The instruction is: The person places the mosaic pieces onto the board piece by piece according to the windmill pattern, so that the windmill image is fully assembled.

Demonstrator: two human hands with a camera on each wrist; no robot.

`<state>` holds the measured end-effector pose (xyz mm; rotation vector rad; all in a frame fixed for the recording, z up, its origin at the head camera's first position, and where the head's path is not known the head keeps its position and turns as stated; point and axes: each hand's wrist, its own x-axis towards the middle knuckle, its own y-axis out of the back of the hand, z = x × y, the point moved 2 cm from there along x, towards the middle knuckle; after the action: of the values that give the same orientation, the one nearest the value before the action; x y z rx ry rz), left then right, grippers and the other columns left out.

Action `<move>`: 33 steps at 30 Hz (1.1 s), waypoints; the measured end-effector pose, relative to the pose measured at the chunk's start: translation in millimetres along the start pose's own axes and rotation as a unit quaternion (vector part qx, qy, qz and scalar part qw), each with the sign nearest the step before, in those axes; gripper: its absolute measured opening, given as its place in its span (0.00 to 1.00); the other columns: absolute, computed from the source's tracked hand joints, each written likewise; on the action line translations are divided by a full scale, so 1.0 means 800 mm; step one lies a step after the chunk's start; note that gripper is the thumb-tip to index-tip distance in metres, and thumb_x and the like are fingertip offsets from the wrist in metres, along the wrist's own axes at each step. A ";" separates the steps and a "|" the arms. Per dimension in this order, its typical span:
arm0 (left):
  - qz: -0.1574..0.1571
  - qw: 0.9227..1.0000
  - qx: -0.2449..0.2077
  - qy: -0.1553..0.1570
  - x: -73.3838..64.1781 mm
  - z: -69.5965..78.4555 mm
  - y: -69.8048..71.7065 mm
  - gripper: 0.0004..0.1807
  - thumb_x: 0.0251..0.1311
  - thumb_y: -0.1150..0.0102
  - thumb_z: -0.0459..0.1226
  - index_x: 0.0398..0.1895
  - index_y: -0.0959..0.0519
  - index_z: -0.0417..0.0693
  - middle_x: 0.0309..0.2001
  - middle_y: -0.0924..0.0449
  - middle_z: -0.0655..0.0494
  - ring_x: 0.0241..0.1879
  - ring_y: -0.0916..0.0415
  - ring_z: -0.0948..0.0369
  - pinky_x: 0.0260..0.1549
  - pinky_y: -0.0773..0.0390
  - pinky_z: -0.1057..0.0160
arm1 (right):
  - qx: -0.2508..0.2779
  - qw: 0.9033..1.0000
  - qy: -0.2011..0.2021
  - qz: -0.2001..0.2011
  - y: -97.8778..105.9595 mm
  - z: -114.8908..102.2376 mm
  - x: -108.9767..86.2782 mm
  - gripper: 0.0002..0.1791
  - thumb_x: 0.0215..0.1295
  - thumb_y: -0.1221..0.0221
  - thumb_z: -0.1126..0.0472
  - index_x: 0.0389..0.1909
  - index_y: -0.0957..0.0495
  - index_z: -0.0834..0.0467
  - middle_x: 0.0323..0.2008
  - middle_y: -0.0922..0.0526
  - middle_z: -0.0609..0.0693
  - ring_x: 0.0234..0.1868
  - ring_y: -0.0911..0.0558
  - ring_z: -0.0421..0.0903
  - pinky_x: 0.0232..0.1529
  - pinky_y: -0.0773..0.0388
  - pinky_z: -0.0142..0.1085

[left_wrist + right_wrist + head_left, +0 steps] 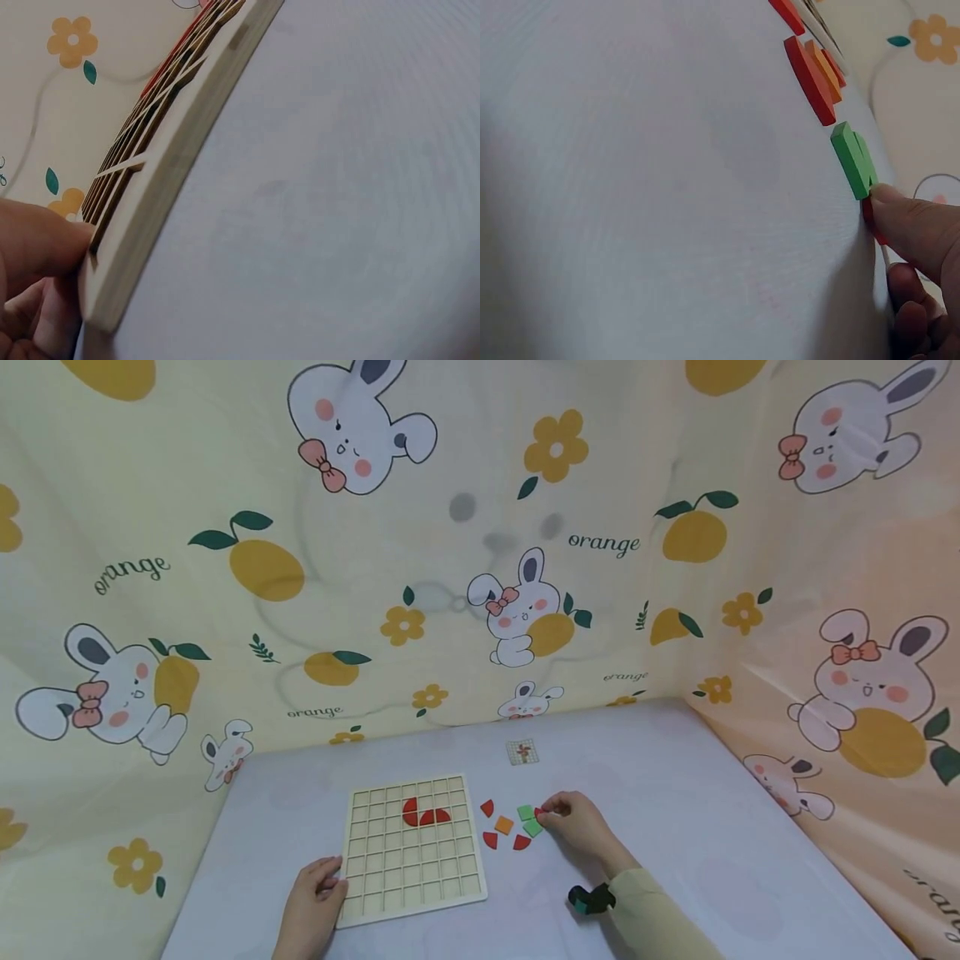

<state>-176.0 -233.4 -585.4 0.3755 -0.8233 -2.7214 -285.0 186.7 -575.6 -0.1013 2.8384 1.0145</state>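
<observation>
A square wooden grid board (390, 877) lies on the table, with red quarter-circle pieces (409, 812) in its upper middle cells. My left hand (311, 897) holds the board by its near left corner; the left wrist view shows the thumb (45, 240) on the rim (165, 180) and curled fingers beside it. To the board's right, my right hand (581, 827) pinches a red piece (538, 812), mostly hidden by the fingertips. Touching or nearly touching that piece is a green block (851, 161). Another green piece (532, 828) lies close by.
Between board and right hand lie loose red pieces (491, 840) and an orange square (505, 826). A small card (522, 752) with a red pattern on a grid lies farther back. Printed cloth (450, 568) walls the table's back and sides. A black device (591, 900) sits at the right wrist.
</observation>
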 end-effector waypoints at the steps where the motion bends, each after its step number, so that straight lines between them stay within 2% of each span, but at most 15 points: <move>1: -0.001 1.000 -0.001 0.000 0.000 0.000 0.000 0.26 0.64 0.46 0.29 0.65 0.34 0.33 0.64 0.42 0.41 0.52 0.35 0.51 0.51 0.24 0.51 | -0.001 1.000 0.002 0.000 0.000 0.000 0.000 0.10 0.57 0.31 0.51 0.36 0.19 0.50 0.40 0.24 0.48 0.43 0.28 0.48 0.46 0.26 0.45; 10: 0.000 1.000 0.000 -0.003 0.001 0.000 0.001 0.26 0.64 0.46 0.29 0.65 0.34 0.33 0.64 0.42 0.41 0.52 0.35 0.52 0.51 0.24 0.51 | -0.019 1.000 0.002 0.001 -0.003 -0.002 0.000 0.08 0.58 0.32 0.54 0.35 0.19 0.51 0.40 0.25 0.49 0.44 0.28 0.49 0.49 0.26 0.48; 21: 0.001 1.000 0.000 -0.002 0.001 0.000 0.002 0.26 0.64 0.46 0.29 0.65 0.34 0.33 0.65 0.43 0.40 0.53 0.35 0.51 0.52 0.24 0.50 | -0.034 0.999 0.004 -0.010 0.000 -0.012 -0.003 0.06 0.60 0.34 0.58 0.35 0.20 0.53 0.38 0.27 0.50 0.42 0.29 0.49 0.47 0.27 0.46; 33: -0.003 1.000 0.013 -0.006 0.000 -0.002 0.001 0.25 0.65 0.47 0.29 0.65 0.34 0.32 0.65 0.43 0.41 0.52 0.35 0.53 0.50 0.23 0.53 | -0.023 1.000 0.005 -0.009 -0.001 -0.008 -0.004 0.08 0.60 0.34 0.57 0.35 0.22 0.54 0.40 0.26 0.51 0.43 0.28 0.50 0.48 0.26 0.47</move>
<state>-175.4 -234.6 -586.6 0.3686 -0.8614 -2.7228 -282.6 182.6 -570.7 -0.1382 2.8193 1.0775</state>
